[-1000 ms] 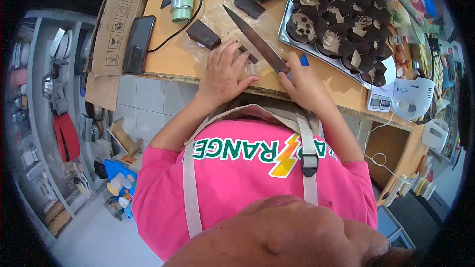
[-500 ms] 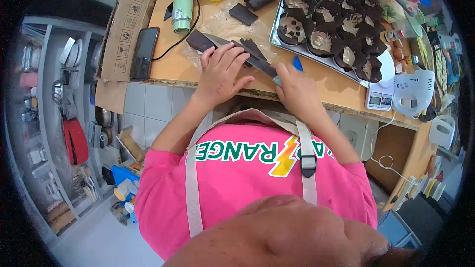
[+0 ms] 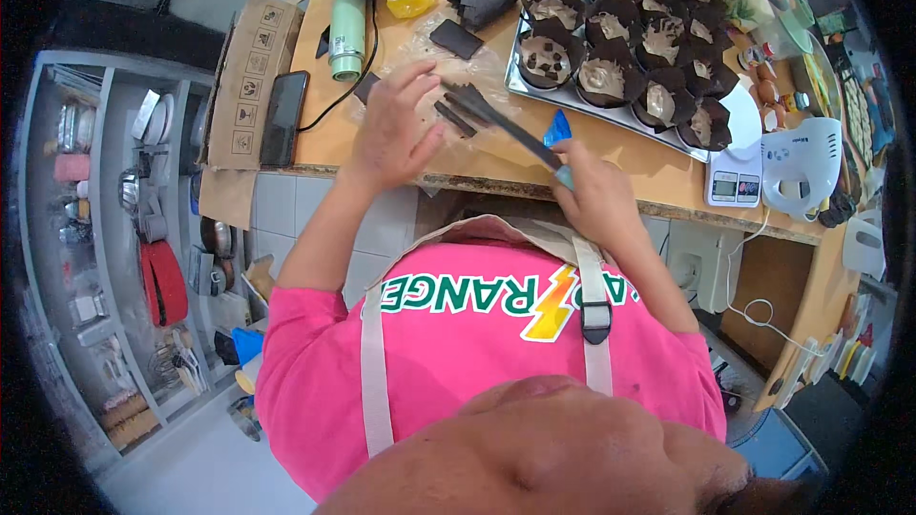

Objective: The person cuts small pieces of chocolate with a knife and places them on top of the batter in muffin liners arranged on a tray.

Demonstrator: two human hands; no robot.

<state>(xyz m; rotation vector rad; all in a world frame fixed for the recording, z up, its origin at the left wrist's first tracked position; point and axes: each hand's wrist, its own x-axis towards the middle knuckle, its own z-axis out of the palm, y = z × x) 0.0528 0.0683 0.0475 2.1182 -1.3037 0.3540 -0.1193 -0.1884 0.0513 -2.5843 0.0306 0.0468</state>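
Note:
My right hand is closed round the pale blue-green handle of a knife. Its long dark blade points up and to the left, over the plastic. My left hand has its fingers apart and holds nothing that I can see. Partly hidden behind it is a dark brown slab that looks like chocolate. Cut dark strips lie between the hand and the blade. Another dark piece rests farther back on a crumpled clear plastic sheet.
A metal tray of cupcakes in dark paper cups stands at the back right. Beyond my left hand are a green bottle, a phone and a cardboard box. A kitchen scale and white hand mixer sit at right.
The knife has come away from the dark slab, its tip swinging back to the right. My left hand has left the blade and shifted left. Separate cut strips now show between them.

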